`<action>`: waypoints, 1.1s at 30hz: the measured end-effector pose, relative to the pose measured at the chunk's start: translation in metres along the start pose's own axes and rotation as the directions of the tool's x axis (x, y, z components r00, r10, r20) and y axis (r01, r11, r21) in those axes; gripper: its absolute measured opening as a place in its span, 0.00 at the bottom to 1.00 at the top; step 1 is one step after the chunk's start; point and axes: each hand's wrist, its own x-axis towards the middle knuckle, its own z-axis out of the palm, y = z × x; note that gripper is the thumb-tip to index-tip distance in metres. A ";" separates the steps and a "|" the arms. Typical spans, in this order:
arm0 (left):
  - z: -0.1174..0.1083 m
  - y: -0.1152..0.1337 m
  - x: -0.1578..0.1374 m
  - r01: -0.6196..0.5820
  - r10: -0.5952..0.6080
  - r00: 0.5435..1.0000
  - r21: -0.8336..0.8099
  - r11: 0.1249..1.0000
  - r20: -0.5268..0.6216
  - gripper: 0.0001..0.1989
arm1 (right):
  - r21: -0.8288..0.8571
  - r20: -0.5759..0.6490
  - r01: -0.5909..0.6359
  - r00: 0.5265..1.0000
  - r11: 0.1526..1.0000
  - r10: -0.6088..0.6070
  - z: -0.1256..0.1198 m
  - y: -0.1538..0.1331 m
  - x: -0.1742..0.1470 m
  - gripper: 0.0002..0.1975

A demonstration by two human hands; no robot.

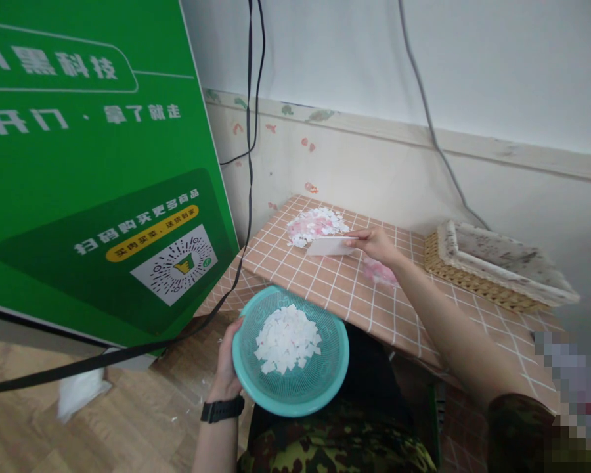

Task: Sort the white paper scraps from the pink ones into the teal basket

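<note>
My left hand grips the rim of a teal plastic colander, held just below the table's front edge. Inside the colander lies a heap of torn white paper scraps. Over the table, my right hand pinches a flat white card by its right end. The card stands on edge, tilted, at the near side of a pile of white and pink paper scraps. Under my right forearm is a small pink, glossy-looking bundle, partly hidden.
A wicker basket with a cloth lining sits at the table's right. The checked tablecloth meets the wall. A green cabinet fills the left, with a black cable hanging before it. A white plastic bag lies on the floor.
</note>
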 end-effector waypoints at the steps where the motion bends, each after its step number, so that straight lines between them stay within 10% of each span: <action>1: 0.001 0.000 0.000 0.002 -0.002 1.000 -0.002 1.000 0.000 0.07 | -0.003 -0.001 0.001 1.000 1.000 -0.001 0.001 -0.001 0.000 0.15; 15: -0.004 -0.006 0.003 0.000 0.000 1.000 0.004 1.000 0.018 0.08 | -0.062 -0.029 -0.004 1.000 0.998 0.002 -0.027 -0.028 -0.018 0.17; 19: -0.007 -0.014 0.006 0.017 -0.017 0.999 0.008 1.000 0.033 0.10 | -0.386 -0.169 0.025 0.981 0.922 -0.097 0.014 -0.066 -0.063 0.17; 26: 0.007 -0.025 -0.001 0.094 -0.095 0.995 0.026 0.995 0.042 0.09 | -0.673 0.272 0.391 0.920 0.628 -0.282 0.112 -0.097 -0.123 0.24; 33: 0.005 -0.043 0.002 0.107 -0.110 0.993 0.063 0.992 0.050 0.12 | -0.846 0.125 0.154 0.988 0.510 -0.091 0.089 -0.073 -0.103 0.25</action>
